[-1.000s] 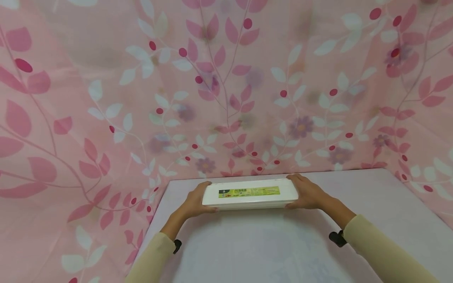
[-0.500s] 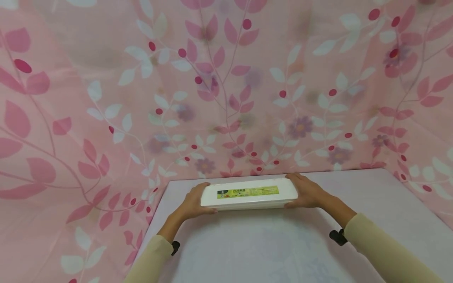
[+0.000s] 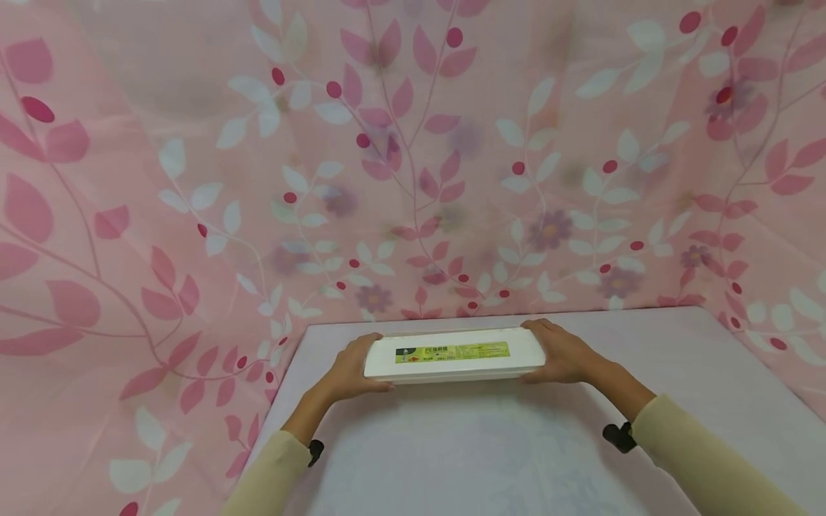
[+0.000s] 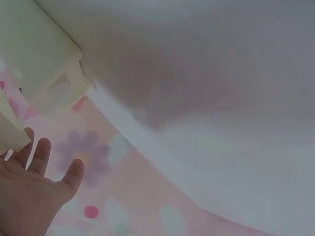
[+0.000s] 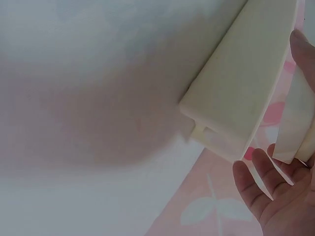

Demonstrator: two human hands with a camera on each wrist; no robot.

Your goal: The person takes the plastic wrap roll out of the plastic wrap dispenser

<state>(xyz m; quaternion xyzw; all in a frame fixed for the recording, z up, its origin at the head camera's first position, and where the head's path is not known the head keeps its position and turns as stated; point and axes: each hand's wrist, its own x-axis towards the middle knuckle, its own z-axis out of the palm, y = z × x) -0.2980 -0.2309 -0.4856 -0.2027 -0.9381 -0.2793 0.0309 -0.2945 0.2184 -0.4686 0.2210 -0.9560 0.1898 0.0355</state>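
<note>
In the head view, a long white lid with a yellow-green label, seemingly marked as PE cling film, spans my two hands at the table's far side. My left hand grips its left end, thumb at the near edge. The right end is held the same way by my right hand. Both wrist views show the cream box base on the table below, apart from the lid. The lid's edge meets my left fingers. What the base holds is hidden.
A pale cloth covers the table, whose back edge lies just behind the box. Pink leaf-patterned fabric hangs behind and at both sides. A small black device sits on the right wrist.
The lid looks slightly larger, as if raised a little towards the head camera, and a thin edge shows behind it. Both hands keep their hold.
</note>
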